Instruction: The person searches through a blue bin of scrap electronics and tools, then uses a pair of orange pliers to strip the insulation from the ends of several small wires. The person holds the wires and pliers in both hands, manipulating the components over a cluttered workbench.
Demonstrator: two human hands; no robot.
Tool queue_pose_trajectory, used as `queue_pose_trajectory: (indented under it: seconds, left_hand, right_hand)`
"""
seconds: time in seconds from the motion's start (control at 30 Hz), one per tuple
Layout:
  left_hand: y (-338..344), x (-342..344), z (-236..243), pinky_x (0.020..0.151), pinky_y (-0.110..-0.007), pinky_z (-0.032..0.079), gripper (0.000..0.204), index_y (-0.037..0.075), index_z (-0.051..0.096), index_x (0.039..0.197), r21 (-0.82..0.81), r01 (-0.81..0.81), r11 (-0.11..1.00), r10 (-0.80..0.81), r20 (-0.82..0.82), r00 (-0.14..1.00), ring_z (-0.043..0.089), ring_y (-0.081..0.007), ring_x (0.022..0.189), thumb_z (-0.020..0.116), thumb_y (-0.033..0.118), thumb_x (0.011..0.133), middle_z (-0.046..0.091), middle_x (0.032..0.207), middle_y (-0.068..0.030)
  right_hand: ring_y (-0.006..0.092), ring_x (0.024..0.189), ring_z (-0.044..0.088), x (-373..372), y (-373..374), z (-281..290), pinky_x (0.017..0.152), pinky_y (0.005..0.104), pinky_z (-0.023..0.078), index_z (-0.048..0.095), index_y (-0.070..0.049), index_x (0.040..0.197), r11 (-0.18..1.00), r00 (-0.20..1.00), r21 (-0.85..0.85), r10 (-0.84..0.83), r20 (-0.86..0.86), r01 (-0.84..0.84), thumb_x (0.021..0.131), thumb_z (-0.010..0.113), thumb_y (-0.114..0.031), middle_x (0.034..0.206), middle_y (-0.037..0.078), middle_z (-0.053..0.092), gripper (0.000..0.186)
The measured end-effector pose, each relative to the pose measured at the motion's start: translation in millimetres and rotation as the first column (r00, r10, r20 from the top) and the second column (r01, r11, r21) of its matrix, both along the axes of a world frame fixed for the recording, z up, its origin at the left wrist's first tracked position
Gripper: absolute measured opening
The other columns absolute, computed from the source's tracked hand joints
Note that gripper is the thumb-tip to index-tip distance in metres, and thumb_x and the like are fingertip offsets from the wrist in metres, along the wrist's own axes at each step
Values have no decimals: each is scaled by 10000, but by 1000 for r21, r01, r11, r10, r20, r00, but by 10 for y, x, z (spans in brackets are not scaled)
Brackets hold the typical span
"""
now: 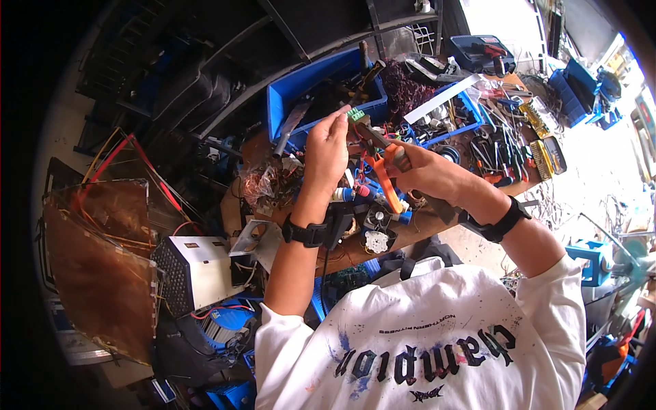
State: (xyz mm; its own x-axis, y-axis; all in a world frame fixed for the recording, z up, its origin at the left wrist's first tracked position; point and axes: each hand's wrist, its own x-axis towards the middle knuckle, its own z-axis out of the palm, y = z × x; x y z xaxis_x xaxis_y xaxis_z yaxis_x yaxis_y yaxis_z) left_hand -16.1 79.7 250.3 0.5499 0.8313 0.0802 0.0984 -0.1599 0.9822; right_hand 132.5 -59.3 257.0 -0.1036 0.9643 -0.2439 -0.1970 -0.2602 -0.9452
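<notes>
Up over the cluttered bench, the fingertips of my left hand (328, 149) are closed on a small green terminal block (354, 115). My right hand (425, 171) grips pliers (388, 188) with orange handles and dark metal jaws. The jaws point up and to the left and meet the lower side of the green block. Whether they bite on it or only touch it, I cannot tell. My left fingers partly hide the block. Black straps circle both wrists.
A blue bin (275, 109) with tools stands behind my hands, beside a blue tray (471, 109) of small parts. Hand tools (502, 150) crowd the bench's right side. Loose wires and electrical parts lie below my hands. A white metal box (205, 270) stands at the left.
</notes>
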Motion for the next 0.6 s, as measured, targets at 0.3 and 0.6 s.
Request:
queue_pose_trajectory:
  seconds: [0.3, 0.6]
  left_hand:
    - [-6, 6, 0, 739, -272, 539, 281, 7, 633, 1193, 68, 14, 998, -15, 10, 1000, 622, -148, 907, 469, 141, 1008, 561, 1101, -82]
    - [131, -36, -130, 739, -288, 560, 354, 29, 543, 1313, 99, 108, 989, -99, -93, 991, 646, -134, 907, 402, 187, 1029, 647, 1094, -72]
  right_hand:
    - [72, 719, 483, 31, 35, 20, 645, 231, 391, 564, -17, 1051, 999, 995, 27, 30, 99, -33, 734, 612, -104, 792, -19, 531, 332]
    - [231, 1162, 589, 97, 88, 50, 915, 306, 480, 433, -4, 1289, 987, 994, -125, 103, 41, -97, 721, 562, 10, 1177, 134, 614, 583]
